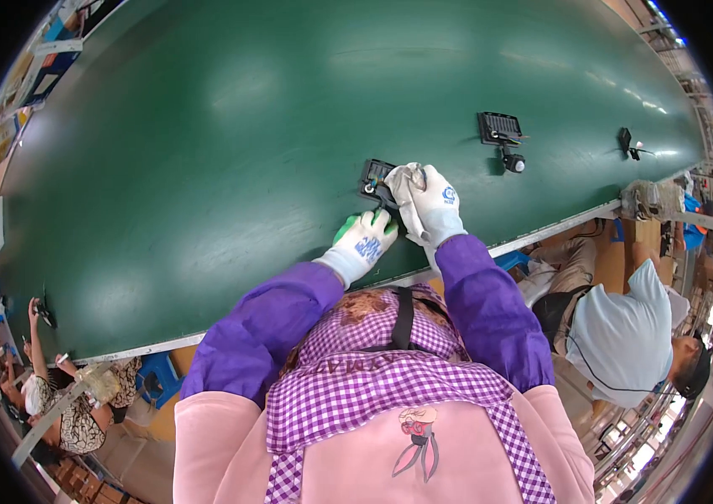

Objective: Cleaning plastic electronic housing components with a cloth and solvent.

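Green tabletop (205, 210) spreads beneath the work. From the left, the gloved left hand (362, 246) curls its fingers at the near end of a black lamp (373, 174); how firmly they hold is hidden. White cloth (405, 197) is bunched in the closed right hand (440, 202), against the lamp's right side. Cloth could snag on the lamp's uneven back, and a loose left hold could let it slide. Another lamp (501, 128) lies farther right.

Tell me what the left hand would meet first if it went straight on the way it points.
Most likely the black device, close ahead of the left hand; depth and contact are unclear.
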`<state>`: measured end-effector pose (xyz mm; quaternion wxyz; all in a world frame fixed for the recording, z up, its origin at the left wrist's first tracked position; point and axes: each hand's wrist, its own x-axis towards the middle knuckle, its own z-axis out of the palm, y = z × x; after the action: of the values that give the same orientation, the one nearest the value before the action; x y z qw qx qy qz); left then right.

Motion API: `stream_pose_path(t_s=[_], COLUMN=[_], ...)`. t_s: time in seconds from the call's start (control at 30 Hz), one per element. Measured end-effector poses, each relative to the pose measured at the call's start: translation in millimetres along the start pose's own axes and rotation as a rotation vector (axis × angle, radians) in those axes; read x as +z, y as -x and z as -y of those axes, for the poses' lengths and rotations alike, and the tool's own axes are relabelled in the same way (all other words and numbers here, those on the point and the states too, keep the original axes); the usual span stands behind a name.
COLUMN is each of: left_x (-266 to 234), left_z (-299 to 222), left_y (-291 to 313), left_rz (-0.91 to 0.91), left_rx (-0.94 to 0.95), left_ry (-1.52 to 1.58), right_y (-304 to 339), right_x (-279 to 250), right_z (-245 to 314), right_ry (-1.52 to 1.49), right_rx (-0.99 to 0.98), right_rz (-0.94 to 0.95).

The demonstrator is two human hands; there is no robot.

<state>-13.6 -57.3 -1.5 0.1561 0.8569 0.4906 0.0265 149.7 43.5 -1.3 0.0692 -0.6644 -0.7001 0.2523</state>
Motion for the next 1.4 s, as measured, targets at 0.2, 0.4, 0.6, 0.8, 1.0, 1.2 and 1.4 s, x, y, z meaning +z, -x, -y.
stream_pose_path(t_s=[0.2, 0.4, 0.6, 0.8, 1.0, 1.2, 1.4], left_x=[-19, -74, -143, -99, -84, -79, -27], left_z=[14, 23, 77, 121, 123, 109, 84], left_y=[-17, -29, -18, 30, 26, 23, 19], left_rz=[0.145, 0.420, 0.054, -0.362, -0.263, 0.029, -0.103], left_rx=[-0.175, -0.091, -0.465, -0.813, -1.128, -1.030, -0.726], left_ry=[-0.110, 0.037, 1.461, 1.675, 0.998, 0.977, 1.663], right_y=[9, 23, 27, 27, 27, 26, 5], right_x=[-29, -26, -25, -17, -8, -6, -14], right_z=[-57, -65, -56, -68, -77, -83, -68], right_ry=[0.133, 0.322, 0.306, 0.285, 0.273, 0.312, 0.069], right_rx=[0.258, 0.223, 0.196, 0.193, 0.117, 0.109, 0.267], right_rz=[-0.074, 0.064, 0.025, -0.006, -0.065, -0.068, -0.035])
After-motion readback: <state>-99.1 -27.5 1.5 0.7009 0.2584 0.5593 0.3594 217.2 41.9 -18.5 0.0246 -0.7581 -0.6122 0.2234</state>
